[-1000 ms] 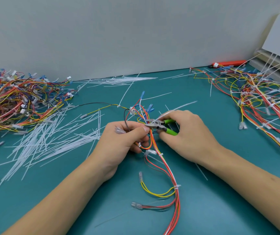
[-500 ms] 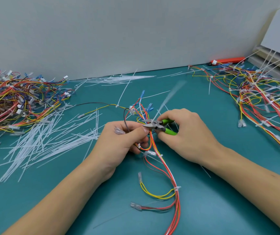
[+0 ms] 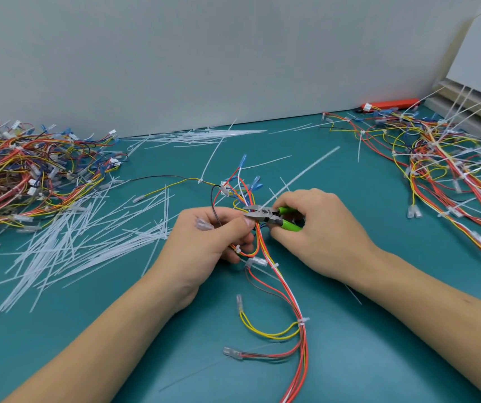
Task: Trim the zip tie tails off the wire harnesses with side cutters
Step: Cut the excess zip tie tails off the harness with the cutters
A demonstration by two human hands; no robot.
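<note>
The left hand (image 3: 204, 242) pinches the harness (image 3: 262, 251) at mid-table, thumb close against the cutters (image 3: 262, 214), whose green handles the right hand (image 3: 320, 237) grips. A long white tail (image 3: 300, 175) runs from the cutter tips toward 1 o'clock; whether it is already severed I cannot tell. The main risk looks like the blades closing on a red or orange wire, since the bundle crowds right under the tips. The thumb could be nicked for the same reason. A freed tail may also spring away. Trimmed harnesses (image 3: 29, 170) lie at 9 o'clock, untrimmed ones (image 3: 443, 164) at 2 o'clock, and cut tails (image 3: 87, 237) litter the mat.
</note>
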